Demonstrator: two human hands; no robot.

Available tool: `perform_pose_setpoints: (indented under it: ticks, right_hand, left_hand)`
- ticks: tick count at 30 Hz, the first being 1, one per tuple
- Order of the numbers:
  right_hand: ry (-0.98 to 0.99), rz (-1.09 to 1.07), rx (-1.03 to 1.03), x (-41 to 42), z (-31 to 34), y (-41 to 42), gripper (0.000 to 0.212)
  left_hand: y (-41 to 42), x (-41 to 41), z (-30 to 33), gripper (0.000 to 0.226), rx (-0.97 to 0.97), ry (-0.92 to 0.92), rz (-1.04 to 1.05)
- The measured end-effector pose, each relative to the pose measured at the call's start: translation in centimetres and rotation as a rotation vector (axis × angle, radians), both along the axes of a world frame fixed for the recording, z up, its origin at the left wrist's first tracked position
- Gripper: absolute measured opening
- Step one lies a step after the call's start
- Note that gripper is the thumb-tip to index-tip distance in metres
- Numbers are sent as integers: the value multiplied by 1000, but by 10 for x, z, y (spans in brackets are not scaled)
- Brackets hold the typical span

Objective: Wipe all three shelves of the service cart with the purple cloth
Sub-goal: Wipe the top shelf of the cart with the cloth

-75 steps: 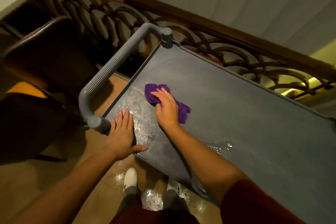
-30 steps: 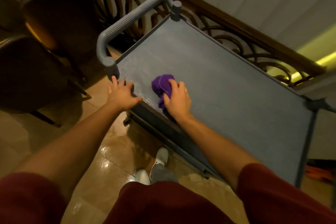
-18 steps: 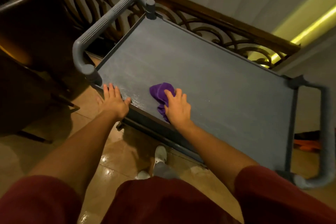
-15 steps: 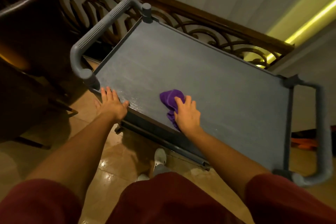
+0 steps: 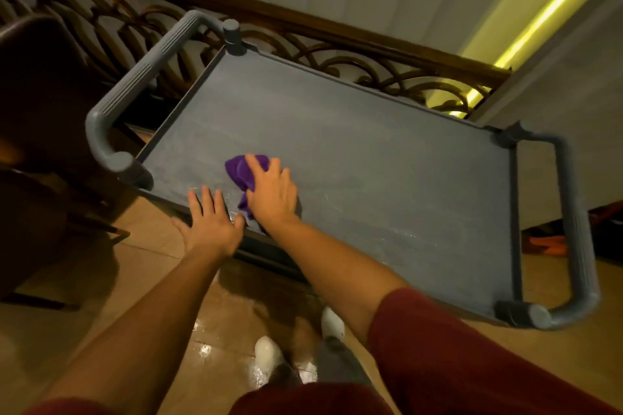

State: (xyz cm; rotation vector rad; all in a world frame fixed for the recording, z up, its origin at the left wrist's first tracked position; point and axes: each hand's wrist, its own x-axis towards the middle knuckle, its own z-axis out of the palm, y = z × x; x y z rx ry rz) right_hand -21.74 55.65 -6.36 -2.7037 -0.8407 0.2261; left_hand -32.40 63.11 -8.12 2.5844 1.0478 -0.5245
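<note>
— On the top shelf of the cart, what do you see?

— I see the cloth. It is purple and bunched, and it lies near the front edge of the shelf, closer to the left handle than to the right handle.

— Which hand is on it?

— My right hand. The palm presses down on the cloth and the fingers are spread flat over it, not curled around it. Part of the cloth shows beyond the fingertips and part shows below the thumb side.

— And the left hand?

— My left hand rests just beside the cloth, on the front rim of the shelf. It is flat too, fingers apart, and it holds nothing. The thumb almost touches the cloth; I cannot tell if it really touches.

— How is the shelf surface?

— Grey, with some wet shine near my hands and to the right of them. The lower shelves are hidden under the top one.

— Anything around the cart?

— A railing with curled metal runs behind it, a dark chair stands at the left, and my white shoes are on the tiled floor.
</note>
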Motion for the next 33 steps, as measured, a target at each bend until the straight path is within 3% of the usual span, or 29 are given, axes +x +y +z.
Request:
perform_pose_setpoints:
  ticks: [3, 10, 13, 16, 19, 22, 24, 29, 33]
  right_hand:
    - [-57, 125, -72, 12, -17, -34, 54]
    - [-64, -135, -158, 60, -17, -189, 52]
    - [55, -155, 9, 67, -4, -182, 51]
    - [86, -97, 263, 101, 18, -158, 47]
    - [85, -153, 298, 161, 28, -148, 51]
    - [160, -116, 192, 195, 16, -148, 55]
    - [137, -43, 143, 181, 2, -145, 54]
    - [187, 168, 279, 105, -17, -172, 44]
    - [300, 330, 168, 74, -18, -231, 36]
  left_hand:
    - [6, 6, -6, 76, 21, 76, 6]
    - [-3, 17, 4, 85, 69, 206, -1]
    - [-23, 28, 16, 96, 128, 236, 0]
    - [-56, 44, 18, 86, 96, 116, 24]
    - [-77, 46, 8, 94, 43, 155, 4]
    - [-75, 38, -2, 103, 87, 186, -49]
    - [-74, 39, -4, 104, 110, 195, -48]
    - [-77, 40, -6, 102, 122, 161, -17]
    - [-82, 40, -1, 100, 138, 160, -12]
